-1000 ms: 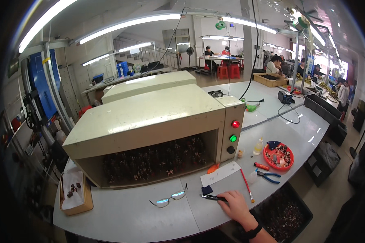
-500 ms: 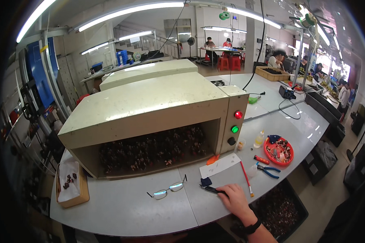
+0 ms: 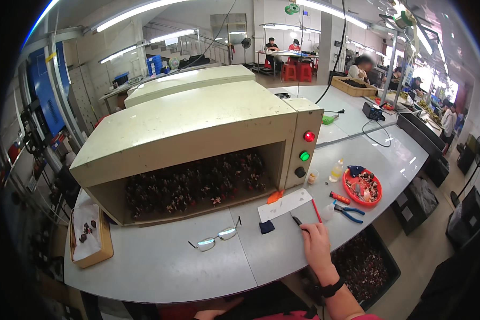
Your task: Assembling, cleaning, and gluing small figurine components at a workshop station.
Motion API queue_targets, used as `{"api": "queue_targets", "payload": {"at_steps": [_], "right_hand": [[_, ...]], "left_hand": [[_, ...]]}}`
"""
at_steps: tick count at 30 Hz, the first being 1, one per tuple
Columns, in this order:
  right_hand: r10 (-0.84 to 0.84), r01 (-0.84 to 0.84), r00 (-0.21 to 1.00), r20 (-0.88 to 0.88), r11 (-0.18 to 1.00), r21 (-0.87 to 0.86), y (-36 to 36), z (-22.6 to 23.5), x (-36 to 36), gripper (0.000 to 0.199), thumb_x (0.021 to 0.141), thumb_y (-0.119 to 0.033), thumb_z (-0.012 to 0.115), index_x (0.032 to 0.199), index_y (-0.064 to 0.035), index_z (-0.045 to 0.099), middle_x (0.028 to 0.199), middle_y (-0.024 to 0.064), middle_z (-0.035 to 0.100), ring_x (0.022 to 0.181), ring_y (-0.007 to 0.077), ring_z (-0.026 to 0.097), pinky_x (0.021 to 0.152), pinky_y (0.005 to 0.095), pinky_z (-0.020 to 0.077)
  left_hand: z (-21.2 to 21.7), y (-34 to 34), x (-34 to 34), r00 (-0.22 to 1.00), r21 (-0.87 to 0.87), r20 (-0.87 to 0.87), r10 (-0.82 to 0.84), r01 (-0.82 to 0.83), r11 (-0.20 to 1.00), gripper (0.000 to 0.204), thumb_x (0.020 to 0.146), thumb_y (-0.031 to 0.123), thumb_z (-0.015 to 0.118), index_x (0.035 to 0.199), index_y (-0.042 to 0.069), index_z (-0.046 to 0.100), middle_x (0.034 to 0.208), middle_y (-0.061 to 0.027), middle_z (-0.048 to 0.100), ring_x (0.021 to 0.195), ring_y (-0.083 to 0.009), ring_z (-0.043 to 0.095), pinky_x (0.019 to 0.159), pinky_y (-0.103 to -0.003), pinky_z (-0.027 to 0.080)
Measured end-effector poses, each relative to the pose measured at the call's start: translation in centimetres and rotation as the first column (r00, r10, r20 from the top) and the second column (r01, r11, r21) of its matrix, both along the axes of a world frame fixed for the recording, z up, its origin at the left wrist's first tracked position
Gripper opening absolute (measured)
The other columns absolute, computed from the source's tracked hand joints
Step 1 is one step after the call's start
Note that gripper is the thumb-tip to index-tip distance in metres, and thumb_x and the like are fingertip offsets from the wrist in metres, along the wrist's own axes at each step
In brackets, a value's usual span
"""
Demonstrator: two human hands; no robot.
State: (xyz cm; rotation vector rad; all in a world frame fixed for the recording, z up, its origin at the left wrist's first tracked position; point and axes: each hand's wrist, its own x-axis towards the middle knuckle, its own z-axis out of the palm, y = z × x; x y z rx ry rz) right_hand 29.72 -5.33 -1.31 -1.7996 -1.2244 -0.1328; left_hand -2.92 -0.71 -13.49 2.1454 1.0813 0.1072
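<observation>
surface (image 3: pixel 160 261): pale grey | oven box (image 3: pixel 197 122): cream, red lamp (image 3: pixel 309 136) over green lamp (image 3: pixel 304 156) | dish (image 3: pixel 362 188): red | pliers (image 3: pixel 350 211): blue handles | tray (image 3: pixel 92 240): tan wood | pen (image 3: pixel 296 219): black | paper sheet (image 3: pixel 284 204): white

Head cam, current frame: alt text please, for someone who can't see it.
A person's right hand rests on a grey workbench, fingertips at a small dark tool beside a white paper sheet. Behind stands a cream oven-like cabinet full of small dark parts, with eyeglasses, blue-handled pliers and a red dish nearby.
</observation>
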Motion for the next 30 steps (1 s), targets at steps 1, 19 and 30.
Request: {"api": "queue_targets", "payload": {"at_steps": [1, 19, 30], "right_hand": [[-0.014, 0.015, 0.999, 0.042, 1.000, -0.021, 0.0, -0.1, 0.1, 0.020, 0.083, -0.001, 0.061, 0.103, -0.0049, 0.063, 0.096, 0.0134, 0.056, 0.092, 0.0319, 0.053, 0.081, 0.0382, 0.0449], [0.525, -0.619, 0.770, -0.363, 0.754, -0.221, 6.3, 6.3, -4.1, 0.047, 0.089, -0.014, 0.062, 0.132, -0.0026, 0.046, 0.117, 0.0157, 0.055, 0.097, 0.0200, 0.059, 0.082, 0.0318, 0.0488], [0.653, -0.678, 0.732, -0.192, 0.671, -0.299, 9.1, 2.2, -6.2, 0.026, 0.090, -0.018, 0.059, 0.110, -0.0011, 0.057, 0.106, 0.0186, 0.057, 0.098, 0.0329, 0.057, 0.084, 0.0395, 0.0473]], "left_hand": [[-0.2, -0.4, -0.1, 0.999, -0.031, -0.023, 0.029, -0.030, 0.999, 0.074, 0.080, 0.054, 0.067, 0.132, 0.003, 0.048, 0.134, -0.0196, 0.049, 0.121, -0.0383, 0.047, 0.103, -0.043, 0.039], [22.9, 1.6, -7.6, 0.923, -0.164, 0.306, 0.233, -0.190, 0.968, 0.018, 0.091, 0.011, 0.059, 0.106, 0.001, 0.062, 0.090, -0.0062, 0.065, 0.085, -0.0116, 0.061, 0.078, -0.027, 0.049], [19.4, 10.6, -1.7, 0.970, 0.150, 0.188, 0.152, -0.182, 0.972, 0.028, 0.095, 0.026, 0.051, 0.110, 0.005, 0.061, 0.088, -0.0107, 0.067, 0.081, -0.0228, 0.065, 0.072, -0.034, 0.050]]}}
